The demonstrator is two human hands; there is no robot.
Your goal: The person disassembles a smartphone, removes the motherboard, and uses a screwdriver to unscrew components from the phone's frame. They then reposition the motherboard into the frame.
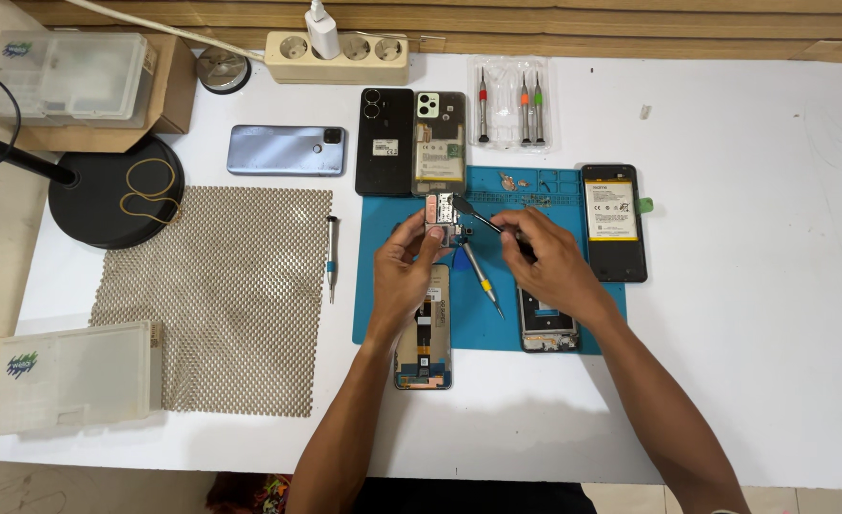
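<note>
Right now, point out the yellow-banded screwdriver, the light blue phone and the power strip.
yellow-banded screwdriver (483,278), head view, on its shaft.
light blue phone (286,150), head view, middle of its back.
power strip (345,59), head view, on its casing.

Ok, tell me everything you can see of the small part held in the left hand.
The small circuit board is a flat, roughly rectangular piece, pale pinkish on its left side with silvery metal shields and dark patches toward the right. The left hand pinches it from below, lifted above the top edge of the blue work mat. The dark tip of a thin tool, held in the right hand, reaches its right edge. Finer detail is too small to make out.
</note>
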